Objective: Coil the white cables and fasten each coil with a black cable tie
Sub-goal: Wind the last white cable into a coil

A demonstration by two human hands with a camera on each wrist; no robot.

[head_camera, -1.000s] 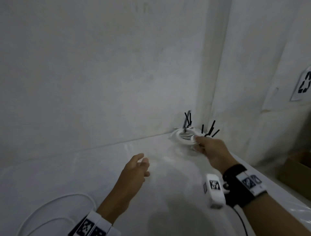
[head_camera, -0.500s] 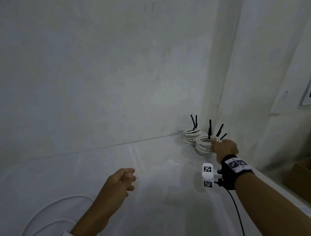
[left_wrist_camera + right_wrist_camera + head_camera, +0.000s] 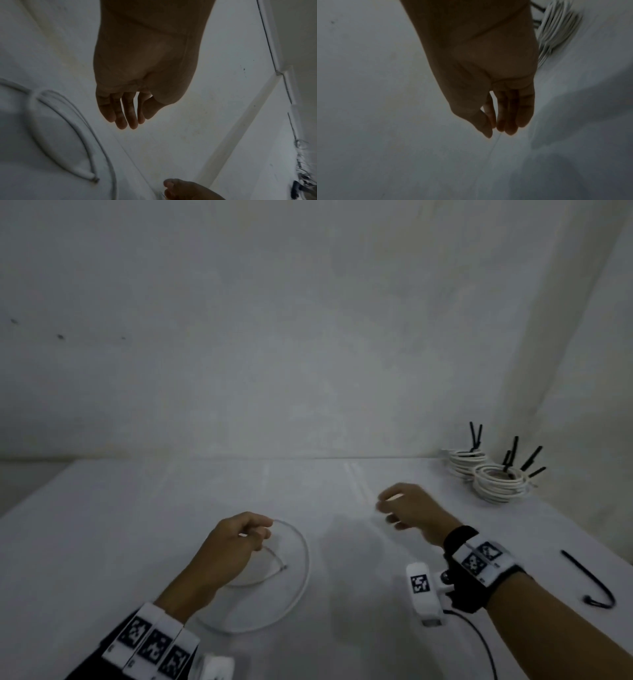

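Left hand (image 3: pixel 236 546): our fingers seem curled at the loose white cable (image 3: pixel 301 570) looped on the bench (image 3: pixel 102 525); grip unclear.
Right hand (image 3: pixel 411 508): fingers relaxed, empty.
Tied coils (image 3: pixel 493 474): far right corner.

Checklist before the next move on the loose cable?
1. Loose white cable reachable: ok, its loop lies by the left hand.
2. Left hand's grip on it: cannot tell; the views disagree.
3. Right hand free: ok, holds nothing.
4. Spare black cable tie ready: ok, on the table beside the right wrist.
5. Tied coils out of the way: ok, far right corner.
6. Cable coiled: not ok, one slack loop.
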